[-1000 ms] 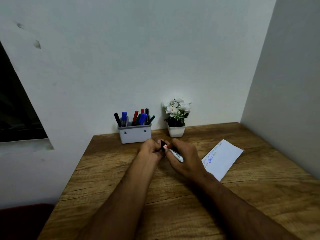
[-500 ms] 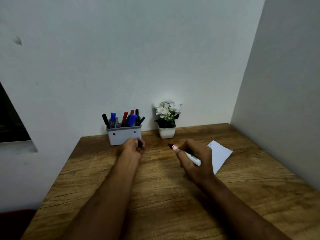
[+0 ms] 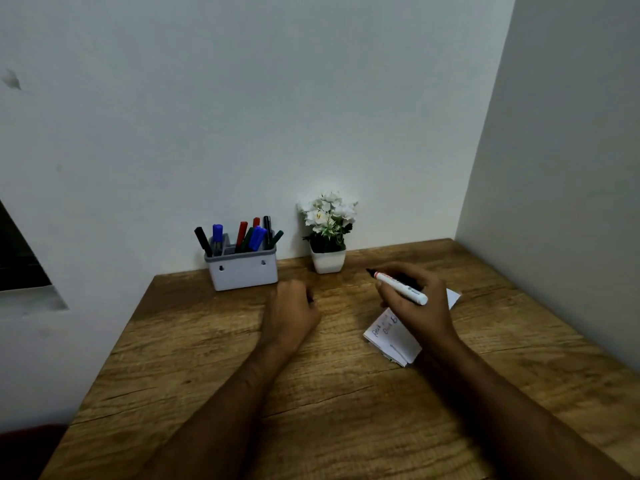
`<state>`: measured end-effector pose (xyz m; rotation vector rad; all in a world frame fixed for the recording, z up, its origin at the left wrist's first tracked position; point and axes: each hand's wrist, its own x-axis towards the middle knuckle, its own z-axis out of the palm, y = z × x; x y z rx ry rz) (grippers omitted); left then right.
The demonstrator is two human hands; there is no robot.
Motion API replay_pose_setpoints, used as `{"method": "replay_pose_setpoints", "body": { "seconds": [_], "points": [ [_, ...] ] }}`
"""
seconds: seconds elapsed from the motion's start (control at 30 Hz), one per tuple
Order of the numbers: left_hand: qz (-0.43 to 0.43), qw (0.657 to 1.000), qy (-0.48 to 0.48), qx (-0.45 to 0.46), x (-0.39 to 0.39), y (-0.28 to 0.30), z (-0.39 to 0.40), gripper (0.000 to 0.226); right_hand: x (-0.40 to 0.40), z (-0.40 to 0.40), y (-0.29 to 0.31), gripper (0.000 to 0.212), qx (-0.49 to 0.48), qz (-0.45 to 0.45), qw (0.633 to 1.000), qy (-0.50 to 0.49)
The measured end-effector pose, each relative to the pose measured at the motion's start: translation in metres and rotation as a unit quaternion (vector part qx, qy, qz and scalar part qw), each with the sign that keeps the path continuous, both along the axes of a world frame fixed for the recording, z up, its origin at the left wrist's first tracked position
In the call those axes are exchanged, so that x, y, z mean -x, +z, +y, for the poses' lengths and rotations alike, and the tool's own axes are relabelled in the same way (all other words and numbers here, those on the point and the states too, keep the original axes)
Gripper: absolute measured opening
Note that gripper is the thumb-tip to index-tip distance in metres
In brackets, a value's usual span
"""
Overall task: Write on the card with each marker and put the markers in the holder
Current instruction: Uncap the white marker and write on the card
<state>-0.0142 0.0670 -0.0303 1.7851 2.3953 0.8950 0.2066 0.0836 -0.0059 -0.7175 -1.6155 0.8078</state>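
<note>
An uncapped white-barrelled marker [image 3: 398, 285] is pinched in the fingers of the right hand [image 3: 420, 308], which is held above the far part of the white card [image 3: 393, 336]. The marker's long axis runs from about four o'clock to ten o'clock, with the dark tip at the ten o'clock end, pointing away from the card and raised off the wood. From the tip, the card lies toward five o'clock, directly under and just nearer than the hand; some writing is already seen at its left edge. It is judged that the tip must be swung down and back toward five o'clock before a stroke can be laid.

The left hand [image 3: 292, 311] rests curled on the wooden table [image 3: 207, 375], well apart from the card at its nine o'clock; a small dark thing, probably the cap, appears to be held in it, though this cannot be told for certain. The grey marker holder [image 3: 242, 271] stands at eleven o'clock from the left hand, against the wall, with several markers already upright in it.
</note>
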Motion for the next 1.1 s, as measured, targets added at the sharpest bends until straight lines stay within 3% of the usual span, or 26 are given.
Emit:
{"method": "replay_pose_setpoints", "body": {
  "seconds": [0.1,0.2,0.4,0.6,0.73,0.9,1.1],
  "points": [
    [0.036,0.999,-0.004,-0.009,-0.005,0.002,-0.002,0.008,-0.012,0.012,0.001,0.022,0.056,0.032,0.996,-0.058],
    [0.067,0.996,-0.036,-0.046,-0.012,0.005,-0.003,0.01,-0.026,0.024,0.003,0.01,0.109,0.054,0.987,-0.107],
    [0.041,0.972,-0.206,-0.107,-0.055,0.014,-0.01,0.032,-0.047,0.037,0.001,0.005,0.104,0.034,0.988,-0.11],
    [0.028,0.953,-0.303,-0.017,-0.093,0.01,-0.015,0.051,-0.059,0.046,-0.007,0.003,0.122,0.03,0.988,-0.092],
    [0.036,0.945,-0.323,0.02,-0.097,0.002,-0.014,0.067,-0.064,0.056,-0.016,0.013,0.133,-0.002,0.987,-0.094],
    [0.047,0.942,-0.331,0.035,-0.095,-0.004,-0.015,0.064,-0.063,0.058,-0.016,0.001,0.117,-0.065,0.988,-0.081],
    [0.075,0.937,-0.337,0.046,-0.095,-0.009,-0.017,0.066,-0.063,0.062,-0.022,0.009,0.099,-0.117,0.986,-0.073]
  ]
}}
